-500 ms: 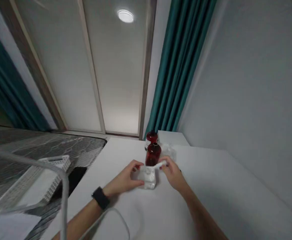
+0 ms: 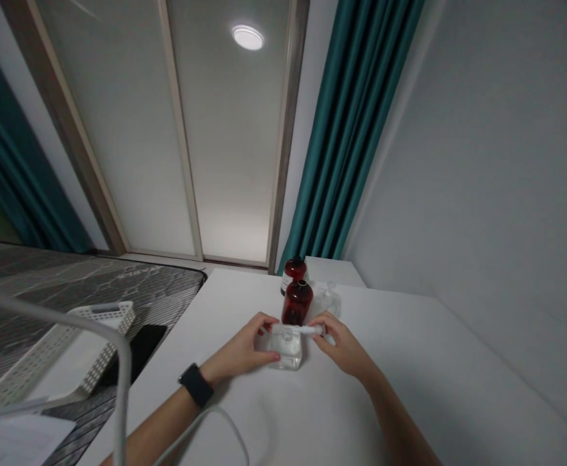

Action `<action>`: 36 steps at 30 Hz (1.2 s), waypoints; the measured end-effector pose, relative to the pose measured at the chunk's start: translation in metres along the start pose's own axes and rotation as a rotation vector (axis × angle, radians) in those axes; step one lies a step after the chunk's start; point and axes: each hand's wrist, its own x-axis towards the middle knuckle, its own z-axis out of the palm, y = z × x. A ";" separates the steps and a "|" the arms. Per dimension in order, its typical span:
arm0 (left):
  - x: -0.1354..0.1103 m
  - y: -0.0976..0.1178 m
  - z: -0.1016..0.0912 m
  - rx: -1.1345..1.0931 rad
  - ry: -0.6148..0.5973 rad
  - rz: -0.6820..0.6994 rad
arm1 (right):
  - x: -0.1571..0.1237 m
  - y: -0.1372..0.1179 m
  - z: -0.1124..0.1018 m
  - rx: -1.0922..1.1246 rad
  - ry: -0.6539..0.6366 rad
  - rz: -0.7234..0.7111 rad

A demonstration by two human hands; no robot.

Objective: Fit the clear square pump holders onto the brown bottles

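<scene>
A grey wall fills the right side, and frosted doors stand at the back, with a teal curtain hanging between the two. Below them spreads the white table, and to its left a white basket sits lower down. A white box stands at the table's far edge. Both hands work over the middle of the table. The left hand curves in a wide C round the left side of the clear bottle, thumb at the near side, fingers at the far side, steadying it on the table. The right hand is pinched nearly closed. Two red-brown bottles stand just beyond, the nearer one partly in front of the labelled one, beside a clear bag. A dark watch circles the left wrist. Smallest is the white tube, held level in the right fingertips, its left end at the clear bottle's neck; whether they touch I cannot tell
</scene>
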 end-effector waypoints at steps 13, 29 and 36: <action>0.000 -0.002 0.000 -0.009 -0.005 -0.002 | -0.012 0.015 -0.004 -0.005 0.091 0.062; 0.002 -0.008 -0.001 0.001 0.005 -0.005 | -0.058 0.079 -0.052 -0.228 0.397 0.246; 0.003 -0.009 -0.003 0.014 -0.014 -0.020 | -0.061 0.089 -0.048 -0.251 0.449 0.287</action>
